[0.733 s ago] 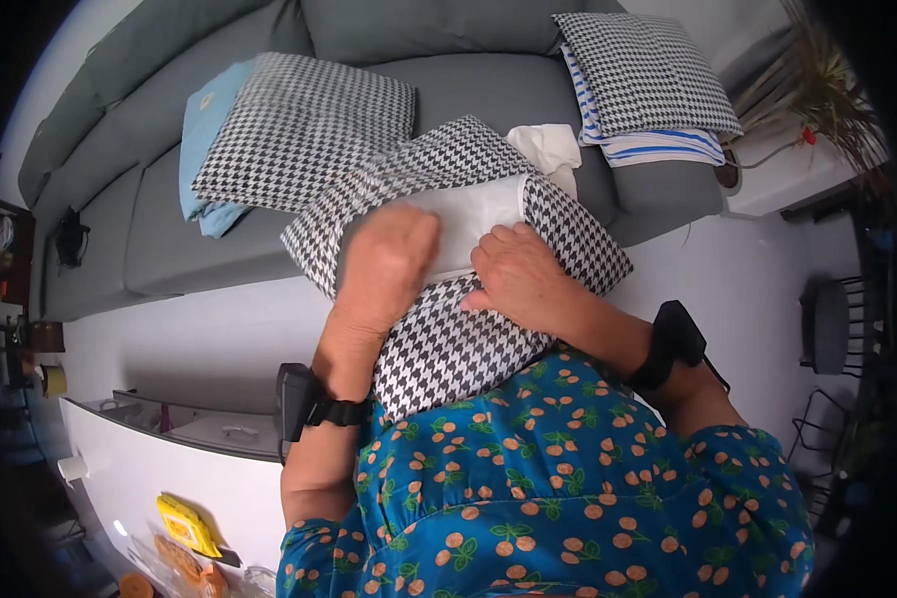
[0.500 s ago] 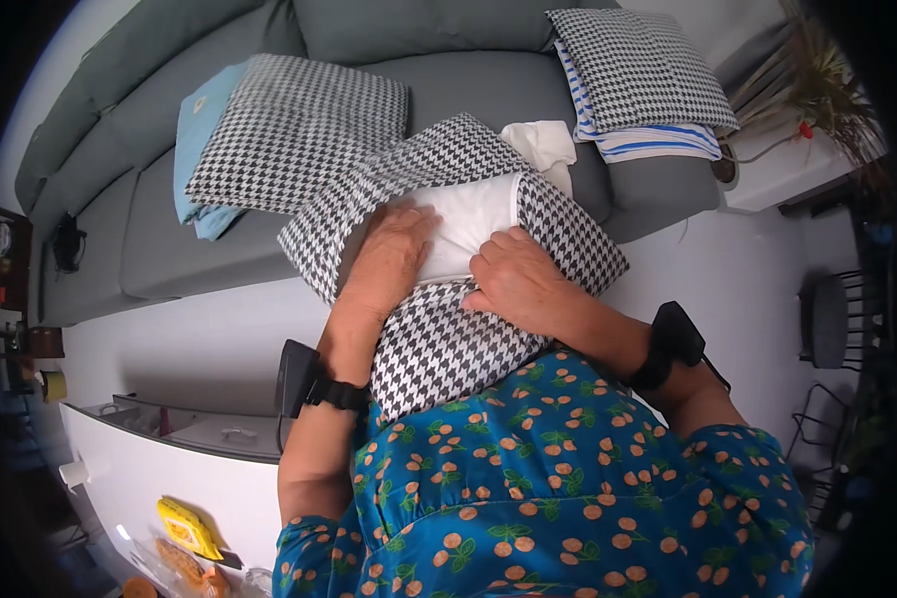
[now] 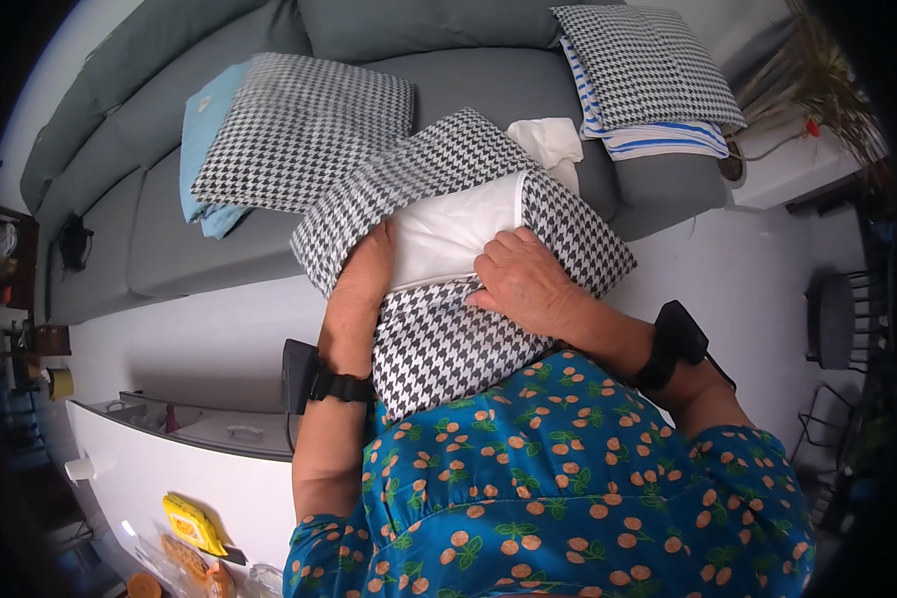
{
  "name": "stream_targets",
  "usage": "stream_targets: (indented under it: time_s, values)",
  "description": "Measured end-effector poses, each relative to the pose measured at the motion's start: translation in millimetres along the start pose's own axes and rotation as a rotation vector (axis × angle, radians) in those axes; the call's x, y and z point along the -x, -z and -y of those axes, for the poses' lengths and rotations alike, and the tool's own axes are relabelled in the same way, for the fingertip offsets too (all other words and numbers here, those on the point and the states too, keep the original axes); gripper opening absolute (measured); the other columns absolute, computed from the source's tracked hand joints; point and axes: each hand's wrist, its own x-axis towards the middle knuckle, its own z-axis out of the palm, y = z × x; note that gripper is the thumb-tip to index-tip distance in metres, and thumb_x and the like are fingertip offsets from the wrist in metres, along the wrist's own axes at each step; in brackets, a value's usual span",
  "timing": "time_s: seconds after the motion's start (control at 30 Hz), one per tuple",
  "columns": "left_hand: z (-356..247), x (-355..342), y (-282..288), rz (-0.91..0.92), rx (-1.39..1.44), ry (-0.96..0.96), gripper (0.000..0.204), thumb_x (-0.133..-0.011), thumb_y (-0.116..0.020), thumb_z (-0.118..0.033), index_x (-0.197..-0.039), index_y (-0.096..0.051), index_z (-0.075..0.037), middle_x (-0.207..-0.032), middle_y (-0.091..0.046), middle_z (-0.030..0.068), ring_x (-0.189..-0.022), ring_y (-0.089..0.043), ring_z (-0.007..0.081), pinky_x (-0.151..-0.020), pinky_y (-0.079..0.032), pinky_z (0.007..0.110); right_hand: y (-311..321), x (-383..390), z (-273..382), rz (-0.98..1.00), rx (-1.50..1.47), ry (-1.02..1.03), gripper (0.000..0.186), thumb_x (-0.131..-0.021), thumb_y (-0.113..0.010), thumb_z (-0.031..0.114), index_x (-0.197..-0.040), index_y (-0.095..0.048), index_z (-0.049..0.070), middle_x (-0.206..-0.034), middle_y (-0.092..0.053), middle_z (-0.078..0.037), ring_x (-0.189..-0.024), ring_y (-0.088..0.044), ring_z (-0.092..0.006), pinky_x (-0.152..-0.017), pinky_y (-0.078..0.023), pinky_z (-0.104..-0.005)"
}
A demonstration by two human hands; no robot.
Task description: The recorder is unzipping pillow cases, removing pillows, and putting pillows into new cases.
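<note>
A black-and-white houndstooth cushion cover (image 3: 448,344) rests against my front, its opening spread wide. Inside it shows a white inner cushion (image 3: 439,234). My left hand (image 3: 371,261) reaches into the left side of the opening, between cover and inner cushion; its fingers are hidden under the fabric. At the opening's lower right edge, my right hand (image 3: 523,279) lies with bent fingers closed on the rim of the cover, next to the white inner cushion.
A grey sofa (image 3: 468,75) spans the far side. On it lie a houndstooth cushion (image 3: 304,130) over light blue cloth (image 3: 209,125), another houndstooth cushion (image 3: 648,65) over blue-striped fabric (image 3: 663,142), and white cloth (image 3: 548,145). A white table (image 3: 120,478) with a yellow wipes pack (image 3: 193,523) stands at lower left.
My left hand has slid deeper into the left side of the cover, so its fingers no longer show on the white inner cushion. My right hand stays at the rim.
</note>
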Motion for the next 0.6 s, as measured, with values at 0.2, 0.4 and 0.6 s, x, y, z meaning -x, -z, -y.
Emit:
stream_targets:
  time_s: [0.2, 0.4, 0.6]
  values:
    - [-1.9, 18.4, -8.7, -0.172, -0.025, -0.095, 0.023, -0.09, -0.046, -0.015, -0.091, -0.065, -0.002, -0.084, -0.065, 0.0164, -0.076, -0.063, 0.0288, -0.072, -0.048, 0.037, -10.5, -35.8, -9.8, -0.114, -0.212, 0.036, 0.026, -0.076, -0.065, 0.023, -0.089, -0.061, 0.001, -0.091, -0.057, -0.012, -0.095, -0.052, -0.0269, -0.087, -0.04, -0.039]
    - [-10.0, 33.1, -27.7, -0.178, -0.012, 0.004, 0.02, -0.087, -0.046, -0.013, -0.088, -0.063, -0.002, -0.079, -0.064, 0.0164, -0.074, -0.062, 0.0299, -0.074, -0.047, 0.038, -31.3, -110.9, -24.8, 0.591, -0.062, -0.185, 0.036, -0.087, -0.051, 0.024, -0.116, -0.058, 0.003, -0.125, -0.054, -0.014, -0.12, -0.046, -0.0292, -0.099, -0.038, -0.0378]
    - [-27.3, 26.1, 7.5, -0.342, 0.08, 0.103, 0.018, -0.084, -0.052, -0.012, -0.078, -0.066, -0.001, -0.072, -0.064, 0.0157, -0.064, -0.061, 0.0322, -0.064, -0.049, 0.04, -68.1, -152.1, -43.7, 0.198, -0.044, -0.29, 0.038, -0.091, -0.044, 0.028, -0.12, -0.056, 0.006, -0.132, -0.049, -0.013, -0.123, -0.044, -0.0278, -0.102, -0.036, -0.0372]
